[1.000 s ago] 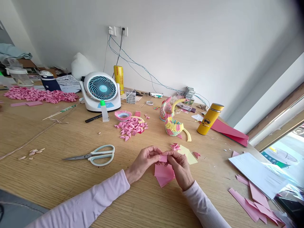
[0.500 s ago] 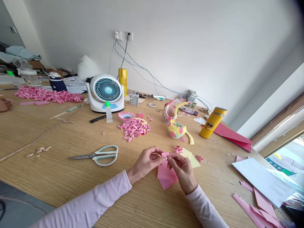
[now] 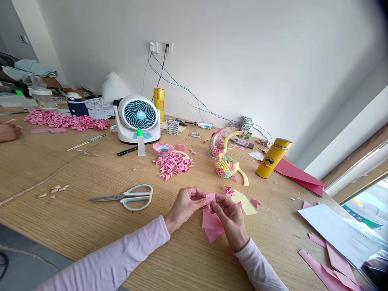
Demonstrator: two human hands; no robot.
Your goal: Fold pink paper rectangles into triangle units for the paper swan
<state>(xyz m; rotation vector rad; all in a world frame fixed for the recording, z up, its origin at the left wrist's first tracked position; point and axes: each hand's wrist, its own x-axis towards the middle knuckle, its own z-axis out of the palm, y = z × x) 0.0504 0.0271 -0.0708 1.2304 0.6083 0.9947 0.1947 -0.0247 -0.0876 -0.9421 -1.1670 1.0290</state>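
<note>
Between my fingertips is a small pink piece of paper. My left hand pinches its left side, and my right hand grips the right side, thumbs toward me. Below them on the table lie larger pink paper sheets, partly covered by my right hand. Just beyond my right hand are a pale yellow paper and a few folded pink triangles. Scissors rest shut to the left of my left hand. A heap of folded pink paper pieces sits farther back.
A white fan, a glue bottle and a paper bowl stand behind. Two folded-paper models, one a yellow one, are near a yellow flask. Another person's hand shows at far left. Pink strips lie right.
My right hand has shifted slightly left, its fingers now closer to my left hand around the pink paper. The whole view has moved a little.
</note>
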